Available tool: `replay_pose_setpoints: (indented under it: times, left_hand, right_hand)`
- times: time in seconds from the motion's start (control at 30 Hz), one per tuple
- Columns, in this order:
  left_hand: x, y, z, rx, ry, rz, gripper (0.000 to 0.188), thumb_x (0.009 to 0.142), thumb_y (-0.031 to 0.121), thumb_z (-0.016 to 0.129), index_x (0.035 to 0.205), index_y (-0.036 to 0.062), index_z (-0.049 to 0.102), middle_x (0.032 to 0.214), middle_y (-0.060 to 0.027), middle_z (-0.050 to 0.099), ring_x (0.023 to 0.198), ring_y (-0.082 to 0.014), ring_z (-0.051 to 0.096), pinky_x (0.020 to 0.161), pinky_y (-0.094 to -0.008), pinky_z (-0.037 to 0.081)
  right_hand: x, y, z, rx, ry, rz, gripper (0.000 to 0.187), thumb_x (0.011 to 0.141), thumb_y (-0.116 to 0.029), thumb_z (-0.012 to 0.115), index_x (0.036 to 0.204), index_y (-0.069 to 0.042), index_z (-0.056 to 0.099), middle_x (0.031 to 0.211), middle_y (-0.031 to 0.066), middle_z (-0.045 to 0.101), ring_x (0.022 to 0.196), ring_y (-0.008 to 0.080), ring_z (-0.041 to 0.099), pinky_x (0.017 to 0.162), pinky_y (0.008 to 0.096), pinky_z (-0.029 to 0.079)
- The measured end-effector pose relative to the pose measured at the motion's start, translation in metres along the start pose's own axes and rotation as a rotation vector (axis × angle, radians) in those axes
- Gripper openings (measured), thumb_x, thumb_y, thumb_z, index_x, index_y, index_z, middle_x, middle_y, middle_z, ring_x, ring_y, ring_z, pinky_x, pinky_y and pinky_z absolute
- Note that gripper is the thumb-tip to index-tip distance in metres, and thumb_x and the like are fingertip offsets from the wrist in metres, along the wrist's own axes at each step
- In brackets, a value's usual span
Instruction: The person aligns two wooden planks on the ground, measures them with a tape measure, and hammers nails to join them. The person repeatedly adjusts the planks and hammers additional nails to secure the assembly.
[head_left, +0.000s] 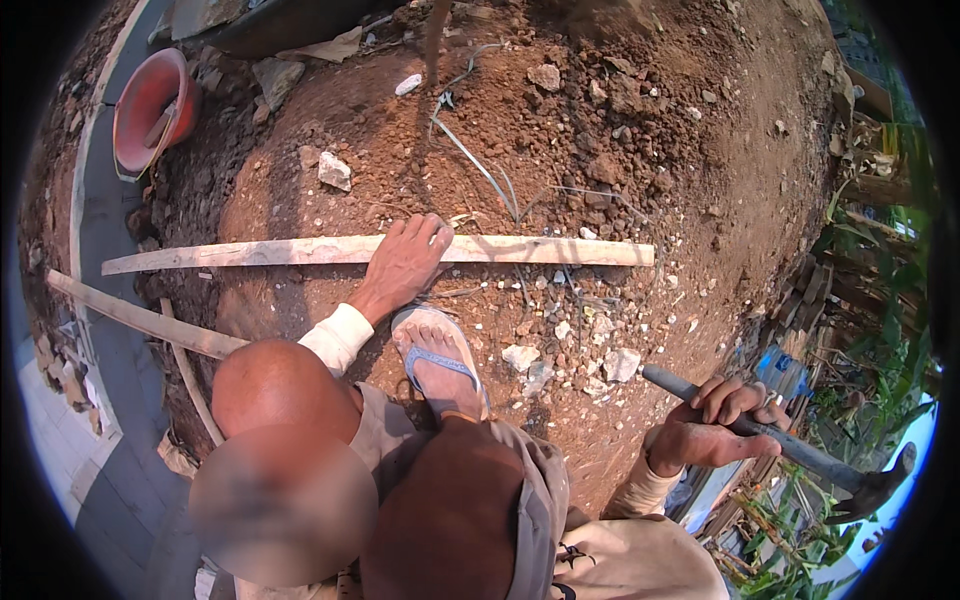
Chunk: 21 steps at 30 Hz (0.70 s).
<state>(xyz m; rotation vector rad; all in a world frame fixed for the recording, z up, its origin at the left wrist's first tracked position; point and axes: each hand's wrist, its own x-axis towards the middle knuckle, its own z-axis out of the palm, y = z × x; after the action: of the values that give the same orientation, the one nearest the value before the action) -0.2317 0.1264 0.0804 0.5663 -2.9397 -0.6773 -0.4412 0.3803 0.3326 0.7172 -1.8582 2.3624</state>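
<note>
A long, pale wooden strip [550,250] lies across the soil in front of me. My left hand [403,266] grips it near its middle, with the fingers curled over its far edge. Off to the right, my right hand [712,428] is closed round the grey handle of a claw hammer [815,460]. The hammer's dark head points away to the lower right, apart from the strip. My sandalled foot [440,368] rests on the ground just on the near side of the strip, close to my left hand.
A red bucket [150,110] stands at the upper left beside a low concrete edge [100,215]. Another wooden strip [150,318] slants at left. Broken stones [620,364] and a plastic strap [475,160] litter the soil. Plants [890,320] line the right side.
</note>
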Motion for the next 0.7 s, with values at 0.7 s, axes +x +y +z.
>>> replay_pose_setpoints:
  times: [0.7]
  left_hand:
    - [0.0,0.001,-0.003,0.048,0.023,-0.001,0.045,0.091,0.019,0.071,0.132,0.0047,0.06,0.126,-0.0134,0.06,0.119,-0.0301,0.057,0.098,-0.0431,0.046]
  right_hand:
    - [-0.07,0.072,-0.031,-1.041,-0.715,0.594,0.036,0.113,-0.036,0.054,0.111,0.001,0.055,0.066,0.0106,0.05,0.056,0.0183,0.051,0.053,0.0414,0.039]
